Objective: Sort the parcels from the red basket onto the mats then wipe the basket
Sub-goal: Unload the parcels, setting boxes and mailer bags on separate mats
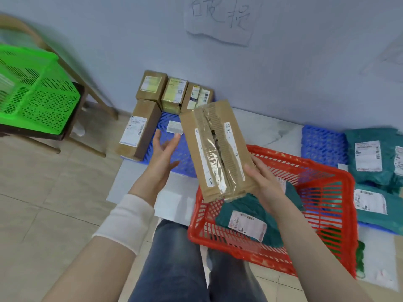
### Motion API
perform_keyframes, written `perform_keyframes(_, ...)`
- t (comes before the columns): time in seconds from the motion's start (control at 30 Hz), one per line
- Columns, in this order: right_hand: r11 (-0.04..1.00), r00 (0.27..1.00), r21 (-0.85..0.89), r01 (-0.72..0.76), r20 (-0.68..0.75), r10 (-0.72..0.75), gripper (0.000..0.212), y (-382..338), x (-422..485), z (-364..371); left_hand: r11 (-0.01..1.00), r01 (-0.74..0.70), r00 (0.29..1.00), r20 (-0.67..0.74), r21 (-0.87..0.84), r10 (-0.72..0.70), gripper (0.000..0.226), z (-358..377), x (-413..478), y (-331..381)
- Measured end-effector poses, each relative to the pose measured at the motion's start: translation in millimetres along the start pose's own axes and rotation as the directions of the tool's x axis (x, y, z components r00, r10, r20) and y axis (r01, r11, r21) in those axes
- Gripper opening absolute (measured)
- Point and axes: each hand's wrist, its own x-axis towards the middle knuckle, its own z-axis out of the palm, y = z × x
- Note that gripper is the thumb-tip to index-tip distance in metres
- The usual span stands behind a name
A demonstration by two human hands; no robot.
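Observation:
My right hand [265, 182] grips the lower end of a long taped cardboard parcel [218, 149], held tilted in the air above the red basket [340, 186]. My left hand [163, 153] is open, palm up, just left of the parcel and not touching it. A teal bag parcel with a white label [244, 223] lies inside the basket. The left blue mat [183, 153] carries several cardboard boxes [139, 129] along its far and left sides. On the right blue mat [322, 144] lie teal bag parcels [370, 158].
A green basket [32, 92] sits on a wooden chair [93, 94] at the left. The wall runs close behind the mats, with a paper sign [220, 18] on it. My knees in jeans [174, 262] are below the basket. A green cloth [361, 256] shows at the basket's right.

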Motion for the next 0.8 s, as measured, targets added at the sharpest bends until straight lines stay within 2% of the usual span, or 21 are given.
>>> perform_keyframes(0.1, 0.988, 0.999, -0.148, 0.043, 0.02, -0.041, 0.053, -16.6, 25.1, 28.3, 0.979, -0.165, 0.983, -0.064, 0.116, 0.173, 0.072, -30.8, 27.4, 26.0)
perform_keyframes(0.17, 0.958, 0.994, -0.281, 0.059, 0.102, -0.032, 0.051, -30.8, 41.4, 39.9, 0.949, -0.255, 0.966, 0.008, 0.185, 0.258, 0.064, -64.7, 54.2, 53.0)
perform_keyframes(0.23, 0.918, 0.975, -0.394, 0.033, 0.217, 0.058, 0.047, -46.6, 56.3, 54.2, 0.927, -0.239, 0.96, 0.211, 0.288, 0.182, 0.058, -97.6, 78.2, 75.7)
perform_keyframes(0.3, 0.886, 0.947, -0.464, 0.008, 0.288, 0.142, 0.045, -59.3, 71.9, 71.4, 0.904, -0.176, 0.904, 0.427, 0.39, -0.008, 0.05, -115.6, 90.6, 86.9)
perform_keyframes(0.37, 0.868, 0.941, -0.496, -0.001, 0.294, 0.17, 0.049, -63.5, 87.3, 89.3, 0.921, -0.103, 0.846, 0.52, 0.376, -0.118, 0.045, -121.4, 98.2, 84.3)
perform_keyframes(0.43, 0.901, 0.98, -0.434, 0.01, 0.181, 0.077, 0.047, -56.2, 97.1, 100.8, 0.958, -0.048, 0.872, 0.48, 0.284, -0.099, 0.046, -123.9, 104.3, 74.6)
perform_keyframes(0.5, 0.948, 1.0, -0.318, 0.018, -0.017, -0.024, 0.052, -40.0, 99.6, 103.3, 0.986, 0.001, 0.917, 0.394, 0.167, -0.068, 0.046, -130.4, 110.5, 60.4)
perform_keyframes(0.57, 0.976, 0.991, -0.217, -0.019, -0.13, -0.01, 0.062, -20.6, 96.3, 104.2, 0.995, 0.094, 0.943, 0.316, 0.034, -0.1, 0.046, -139.2, 114.0, 43.2)
perform_keyframes(0.63, 0.994, 0.996, -0.1, -0.048, -0.086, 0.039, 0.064, -4.1, 91.3, 108.0, 0.986, 0.162, 0.952, 0.268, -0.037, -0.146, 0.049, -142.7, 113.9, 29.9)
perform_keyframes(0.7, 0.998, 0.998, 0.034, -0.057, -0.034, 0.058, 0.051, 4.9, 88.5, 115.3, 0.983, 0.178, 0.959, 0.235, -0.051, -0.161, 0.059, -140.1, 111.3, 24.1)
perform_keyframes(0.8, 0.989, 0.989, 0.147, -0.011, -0.142, 0.032, 0.034, 10.3, 92.4, 126.6, 0.98, 0.174, 0.972, 0.173, -0.099, -0.156, 0.071, -139.5, 110.9, 24.6)
